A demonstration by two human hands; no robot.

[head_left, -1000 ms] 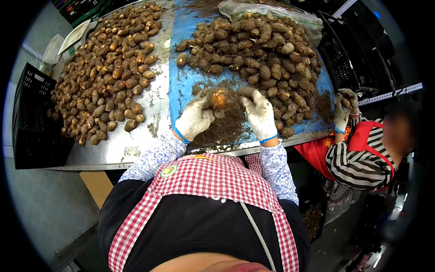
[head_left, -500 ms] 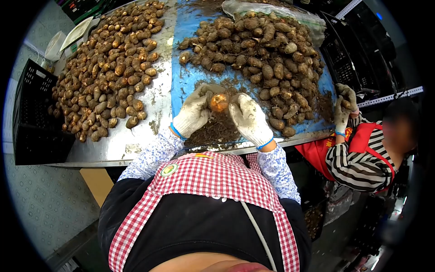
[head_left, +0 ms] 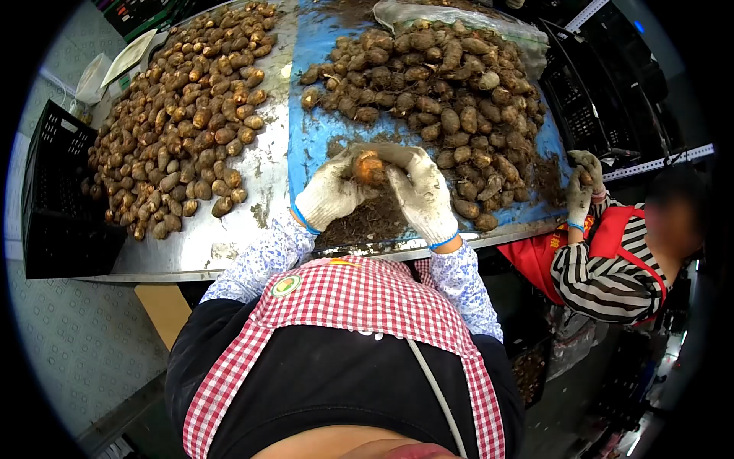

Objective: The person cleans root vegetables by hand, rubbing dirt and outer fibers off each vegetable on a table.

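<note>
1. My left hand (head_left: 335, 193) wraps around a tuber (head_left: 370, 168), above loose soil (head_left: 365, 223) by the near edge; my curled right hand (head_left: 422, 193) pinches its right side.
2. Steady left grip, light right thumb: that should work best.
3. Blue sheeting (head_left: 303, 139) covers the surface's (head_left: 261, 172) right part, beneath a tuber heap (head_left: 417, 76).
4. Clear plastic (head_left: 497, 29) lies beyond.

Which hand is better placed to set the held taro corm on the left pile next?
Probably the left hand: it holds the taro corm and is closer to the left pile. The right hand is also at the corm, but lies farther across, nearer the right pile.
</note>
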